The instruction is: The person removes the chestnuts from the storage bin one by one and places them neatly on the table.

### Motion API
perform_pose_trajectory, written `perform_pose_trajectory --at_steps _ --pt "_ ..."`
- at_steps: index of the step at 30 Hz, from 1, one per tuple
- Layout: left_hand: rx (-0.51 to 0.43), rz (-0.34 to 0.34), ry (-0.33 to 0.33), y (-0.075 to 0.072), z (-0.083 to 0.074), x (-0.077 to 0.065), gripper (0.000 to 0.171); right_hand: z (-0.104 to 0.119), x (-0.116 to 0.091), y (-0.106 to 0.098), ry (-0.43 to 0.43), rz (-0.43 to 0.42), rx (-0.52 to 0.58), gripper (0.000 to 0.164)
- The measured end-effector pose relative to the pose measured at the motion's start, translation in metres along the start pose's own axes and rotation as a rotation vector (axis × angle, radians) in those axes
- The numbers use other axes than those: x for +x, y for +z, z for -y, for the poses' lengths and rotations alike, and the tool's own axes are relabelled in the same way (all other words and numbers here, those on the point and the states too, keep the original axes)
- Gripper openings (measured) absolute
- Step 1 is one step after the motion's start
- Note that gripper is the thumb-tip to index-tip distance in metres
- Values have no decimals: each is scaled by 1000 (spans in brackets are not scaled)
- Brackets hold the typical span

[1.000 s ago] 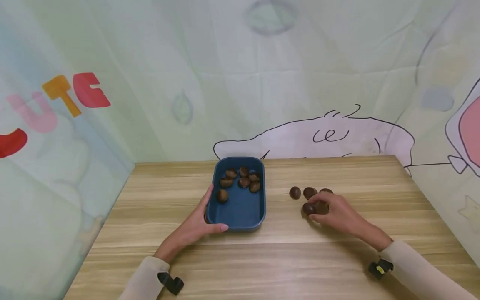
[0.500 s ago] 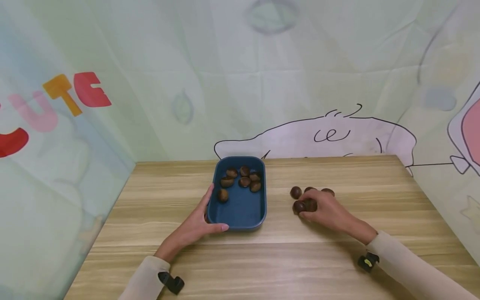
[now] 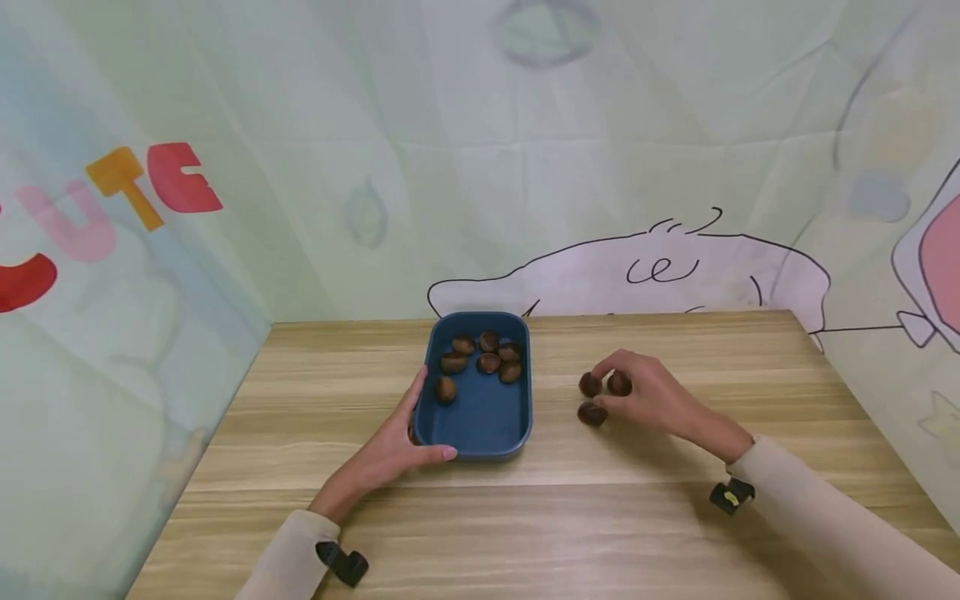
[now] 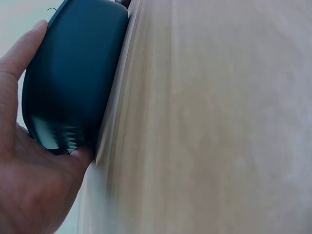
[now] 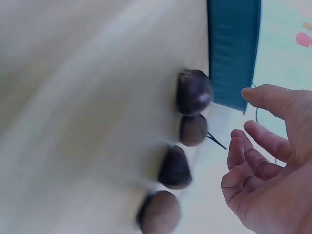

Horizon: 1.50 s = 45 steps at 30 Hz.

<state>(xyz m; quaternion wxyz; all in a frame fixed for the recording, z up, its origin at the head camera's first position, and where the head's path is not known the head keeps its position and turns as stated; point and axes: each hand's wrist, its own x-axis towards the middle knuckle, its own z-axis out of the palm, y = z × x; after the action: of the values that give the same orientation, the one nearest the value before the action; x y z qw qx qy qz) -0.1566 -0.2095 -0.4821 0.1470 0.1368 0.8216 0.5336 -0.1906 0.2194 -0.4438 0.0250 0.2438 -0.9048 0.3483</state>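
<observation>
Holds both arms [image 3: 832,508] out in front. Grips with the left hand [image 3: 386,452], spreading the left thumb [image 3: 433,454] wide. Bends the fingers [image 5: 269,140] of the right hand [image 3: 654,396] a little, apart from the right thumb [image 5: 269,100].

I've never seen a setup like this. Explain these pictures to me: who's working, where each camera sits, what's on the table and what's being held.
No machine here: a person works with two bare hands. The wide picture comes from a camera worn on the head, looking forward and down. The two close pictures come from cameras on the wrists.

On the light wood-grain table stands a blue rectangular tray with rounded corners. Inside lie several glossy brown nuts, probably chestnuts. Loose brown nuts lie to its right; the right wrist picture shows four.

The left hand holds the tray around its near left corner. The right hand hangs by the loose nuts, thumb and index finger apart, holding nothing.
</observation>
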Motion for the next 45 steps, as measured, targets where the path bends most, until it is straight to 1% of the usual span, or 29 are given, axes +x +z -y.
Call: perform_pose_trajectory --at_steps 4,7,14,21,27,31,33,39,43,45 --pt "-1 -3 -2 -1 1 -1 132 7 11 -7 -2 22 -12 29" --pt "1 -4 -3 -2 2 -1 131 11 19 -8 -12 38 -41 30" --pt "13 -5 -6 -1 2 0 131 21 36 -4 -57 65 -66 29" --pt "11 1 -3 2 0 1 130 28 50 -1 -106 102 -52 32" --pt "3 0 -8 2 0 -1 130 33 63 8 -154 104 -73 33" --pt "-8 -3 -13 1 0 -2 130 40 72 15 -156 114 -98 34" --pt "-6 -5 -14 1 0 -2 130 43 77 18 -170 118 -111 34" --pt "4 -9 -13 1 0 -2 130 49 93 31 -268 138 -144 33" --pt "2 -9 -10 1 1 -2 130 48 103 41 -322 148 -208 30" --pt "4 -7 -10 1 0 -2 130 48 107 45 -328 146 -240 30"
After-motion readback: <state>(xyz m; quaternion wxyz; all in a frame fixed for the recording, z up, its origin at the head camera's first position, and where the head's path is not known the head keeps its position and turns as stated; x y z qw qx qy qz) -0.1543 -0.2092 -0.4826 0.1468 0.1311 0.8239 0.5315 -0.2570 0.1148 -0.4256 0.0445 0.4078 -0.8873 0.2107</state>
